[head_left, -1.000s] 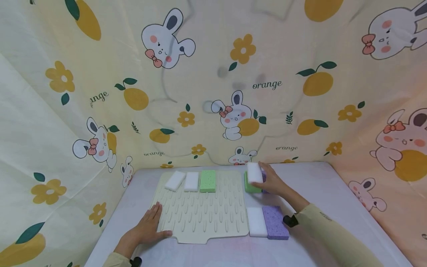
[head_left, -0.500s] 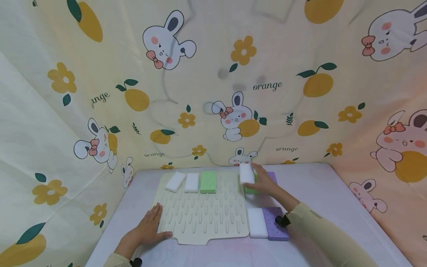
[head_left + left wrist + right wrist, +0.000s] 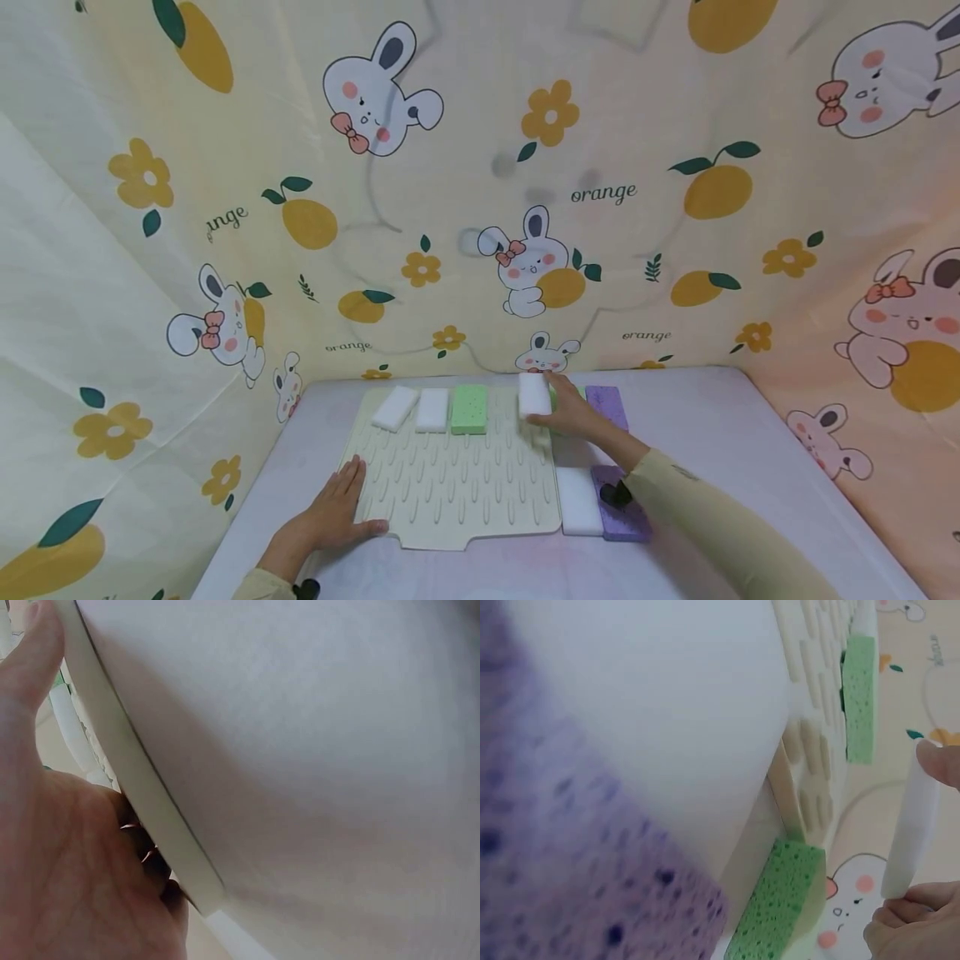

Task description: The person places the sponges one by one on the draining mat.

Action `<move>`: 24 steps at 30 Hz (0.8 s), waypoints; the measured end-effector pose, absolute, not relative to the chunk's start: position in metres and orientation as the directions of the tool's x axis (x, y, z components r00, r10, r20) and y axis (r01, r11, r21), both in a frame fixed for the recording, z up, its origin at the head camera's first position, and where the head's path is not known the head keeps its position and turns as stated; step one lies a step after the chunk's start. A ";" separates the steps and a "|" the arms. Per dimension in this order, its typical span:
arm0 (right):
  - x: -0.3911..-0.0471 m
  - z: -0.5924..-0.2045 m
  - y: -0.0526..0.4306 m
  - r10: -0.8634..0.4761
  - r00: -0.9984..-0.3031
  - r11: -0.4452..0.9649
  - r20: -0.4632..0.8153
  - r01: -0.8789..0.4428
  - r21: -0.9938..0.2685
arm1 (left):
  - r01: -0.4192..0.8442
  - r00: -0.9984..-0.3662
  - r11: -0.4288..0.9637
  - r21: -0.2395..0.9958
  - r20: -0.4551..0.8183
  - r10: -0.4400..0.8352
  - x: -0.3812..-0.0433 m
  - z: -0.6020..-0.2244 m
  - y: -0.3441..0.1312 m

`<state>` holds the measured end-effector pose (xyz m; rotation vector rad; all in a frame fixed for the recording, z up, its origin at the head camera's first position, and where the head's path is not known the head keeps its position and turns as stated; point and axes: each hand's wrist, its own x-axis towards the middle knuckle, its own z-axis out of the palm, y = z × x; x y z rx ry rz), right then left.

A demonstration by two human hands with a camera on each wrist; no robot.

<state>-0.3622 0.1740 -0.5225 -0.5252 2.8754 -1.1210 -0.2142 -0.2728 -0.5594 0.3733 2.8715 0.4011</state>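
Note:
My right hand [image 3: 573,414] pinches a white sponge [image 3: 533,395] by its two ends, fingers at the far end and thumb at the near one. In the right wrist view that sponge [image 3: 911,825] stands clear above the ribbed cream mat [image 3: 457,492]. My left hand [image 3: 326,510] rests at the mat's left edge, fingers straight and thumb spread along the front corner. Along the mat's back edge lie a tilted white sponge [image 3: 394,408], a straighter white sponge [image 3: 431,411] and a green sponge [image 3: 469,410].
Right of the mat, a green sponge [image 3: 776,900] lies partly behind my right hand in the head view, beside a purple sponge [image 3: 607,406]. Nearer the front are another white sponge [image 3: 580,502] and a speckled purple sponge [image 3: 628,523]. A printed curtain [image 3: 450,167] rises behind the table.
My right hand has carried the white sponge leftward, from over the green sponge to above the mat's back right corner. The left hand has stayed in place.

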 end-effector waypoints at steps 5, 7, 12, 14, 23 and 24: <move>-0.365 -0.522 0.163 -0.326 -0.940 0.668 0.102 -0.305 -0.678 | 0.216 -0.944 0.930 0.296 -0.179 0.276 -0.211 -0.556 -0.272; -0.368 -0.523 0.159 -0.327 -0.940 0.670 0.100 -0.305 -0.677 | 0.222 -0.942 0.918 0.327 -0.171 0.289 -0.211 -0.556 -0.273; -0.373 -0.531 0.150 -0.335 -0.940 0.711 0.067 -0.299 -0.636 | 0.223 -0.940 0.914 0.340 -0.175 0.294 -0.214 -0.565 -0.276; -0.374 -0.533 0.147 -0.345 -0.937 0.718 0.054 -0.300 -0.628 | 0.215 -0.944 0.924 0.315 -0.174 0.279 -0.216 -0.571 -0.278; -0.377 -0.536 0.137 -0.363 -0.930 0.721 0.063 -0.323 -0.614 | 0.211 -0.952 0.934 0.287 -0.155 0.263 -0.219 -0.574 -0.279; -0.377 -0.537 0.137 -0.365 -0.929 0.721 0.065 -0.326 -0.611 | 0.208 -0.951 0.934 0.291 -0.164 0.262 -0.219 -0.572 -0.278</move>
